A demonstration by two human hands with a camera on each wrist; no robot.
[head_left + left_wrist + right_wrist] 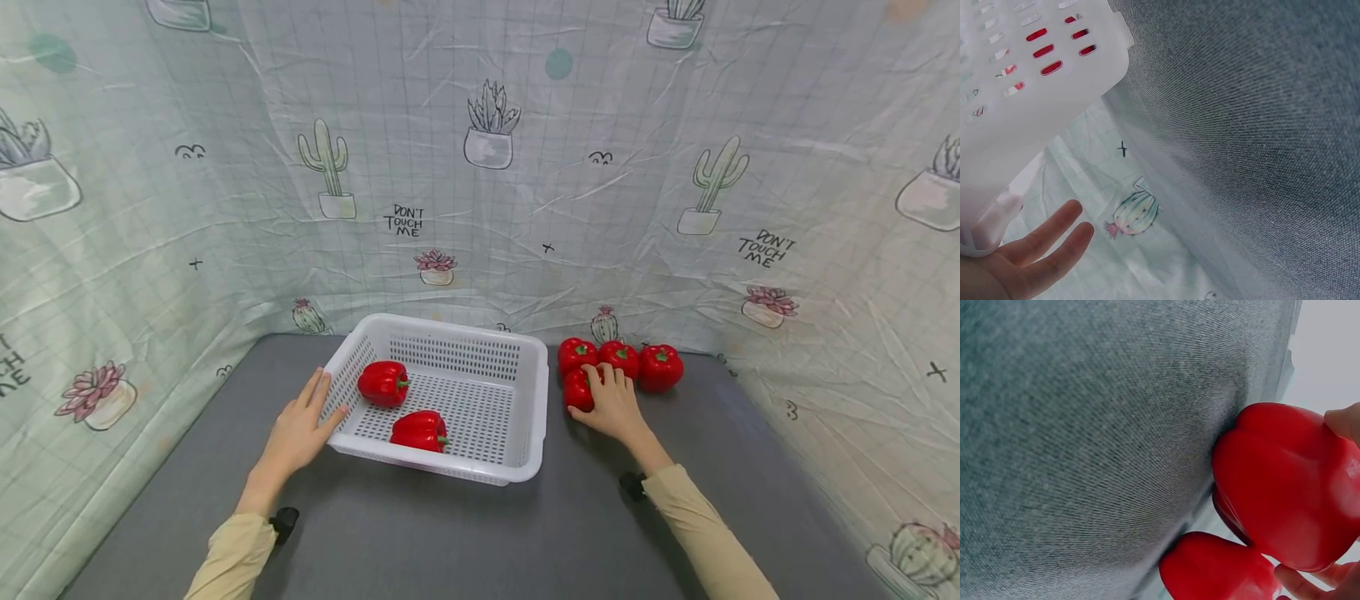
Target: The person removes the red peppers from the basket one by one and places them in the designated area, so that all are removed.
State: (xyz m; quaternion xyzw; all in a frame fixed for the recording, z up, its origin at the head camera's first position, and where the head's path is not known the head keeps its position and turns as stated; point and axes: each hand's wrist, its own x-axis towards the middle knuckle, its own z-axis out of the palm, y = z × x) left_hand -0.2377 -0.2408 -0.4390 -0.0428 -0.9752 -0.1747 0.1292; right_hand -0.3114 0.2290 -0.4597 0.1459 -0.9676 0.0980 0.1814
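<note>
A white perforated basket (531, 400) holds two red bell peppers, one at its left (383, 384) and one nearer its front wall (418, 431). My left hand (294, 432) rests on the basket's left rim, fingers extended; in the left wrist view two fingers (1054, 250) stretch past the basket's wall (1079, 100). To the right of the basket, my right hand (613, 406) grips a red pepper (577, 390), with thumb and fingers around its sides. The right wrist view shows that pepper (1285, 487) close up between thumb and fingers, on or just above the table.
Three more red peppers stand behind the right hand, at the left (576, 353), middle (619, 358) and right (661, 369). The grey table (450, 533) ends at a patterned cloth (480, 208) hanging behind and at both sides.
</note>
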